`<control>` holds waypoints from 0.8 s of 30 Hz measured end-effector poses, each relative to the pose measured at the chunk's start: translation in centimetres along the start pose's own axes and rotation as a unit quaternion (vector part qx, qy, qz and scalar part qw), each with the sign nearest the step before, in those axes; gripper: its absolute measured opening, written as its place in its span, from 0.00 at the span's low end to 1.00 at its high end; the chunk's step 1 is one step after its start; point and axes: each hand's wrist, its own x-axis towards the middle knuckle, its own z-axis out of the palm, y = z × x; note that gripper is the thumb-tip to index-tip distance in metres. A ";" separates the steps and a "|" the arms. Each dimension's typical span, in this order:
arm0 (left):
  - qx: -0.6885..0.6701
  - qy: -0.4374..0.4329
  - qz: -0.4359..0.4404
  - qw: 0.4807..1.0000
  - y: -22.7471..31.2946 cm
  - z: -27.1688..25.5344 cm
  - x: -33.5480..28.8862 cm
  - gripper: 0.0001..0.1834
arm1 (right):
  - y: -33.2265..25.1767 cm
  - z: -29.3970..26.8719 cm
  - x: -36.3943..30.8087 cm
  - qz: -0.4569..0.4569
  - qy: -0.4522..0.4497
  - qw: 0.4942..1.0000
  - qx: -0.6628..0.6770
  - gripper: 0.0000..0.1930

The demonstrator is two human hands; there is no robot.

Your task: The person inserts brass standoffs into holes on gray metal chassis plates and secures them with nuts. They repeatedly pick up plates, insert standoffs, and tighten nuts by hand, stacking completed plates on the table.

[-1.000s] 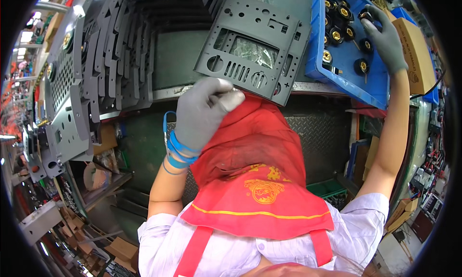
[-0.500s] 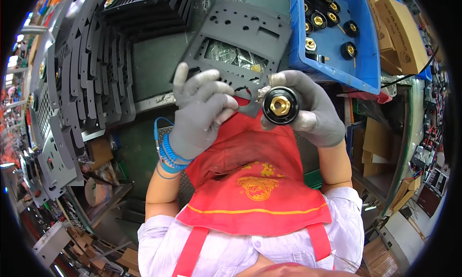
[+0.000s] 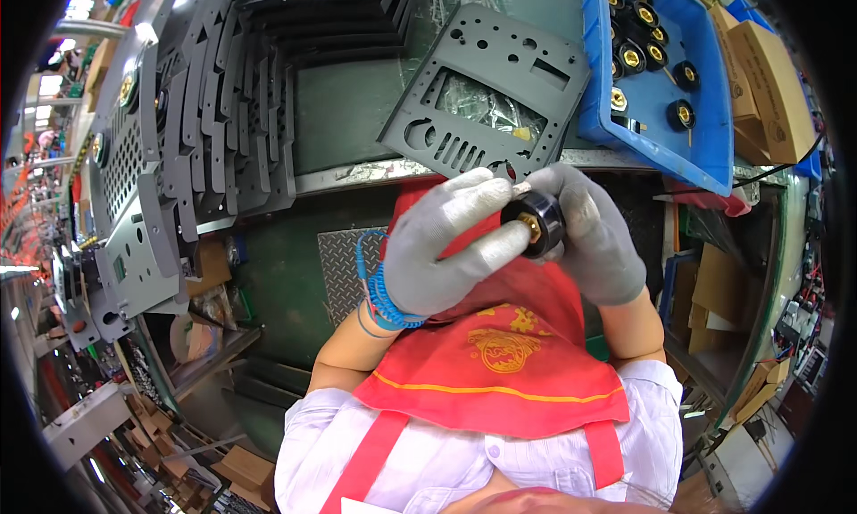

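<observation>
In front of my red apron, both gloved hands are on a black round connector [image 3: 545, 221] with a brass nut [image 3: 531, 227] at its centre. My right hand [image 3: 600, 237] is wrapped round its far right side. From the left, my left hand [image 3: 446, 242] closes on it, thumb beside the nut and fingers above. The connector is tilted, its nut facing left, and part of it is hidden by the fingers. Just beyond my hands, a dark grey metal panel [image 3: 486, 54] with holes, slots and a rectangular cutout lies on the bench [image 3: 335, 112].
A blue bin [image 3: 714, 153] at the right back holds several similar black connectors [image 3: 683, 114]. Stacked grey panels [image 3: 192, 130] stand along the left. Cardboard boxes [image 3: 775, 95] sit beyond the bin. A blue coiled cord [image 3: 379, 295] circles my left wrist.
My left hand has come right from the air onto the connector, its fingers closing. The connector has turned so its nut faces left rather than up. The whole view has shifted somewhat.
</observation>
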 end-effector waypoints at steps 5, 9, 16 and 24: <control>0.007 0.006 0.043 0.999 -0.3 1.2 -1.2 0.22 | 1.7 2.7 -1.4 -0.021 0.149 0.989 -0.016 0.18; -0.149 0.075 -0.115 0.979 1.0 2.0 -2.8 0.18 | 3.7 3.1 -1.7 -0.244 0.138 0.947 -0.156 0.10; -0.610 0.114 -0.505 0.600 2.0 1.2 -4.3 0.14 | 1.2 1.2 -0.1 -0.404 -0.156 0.782 -0.448 0.15; -0.744 0.075 -0.399 0.531 0.0 1.4 -6.5 0.19 | -0.9 -1.2 1.0 -0.372 -0.023 0.808 -0.455 0.14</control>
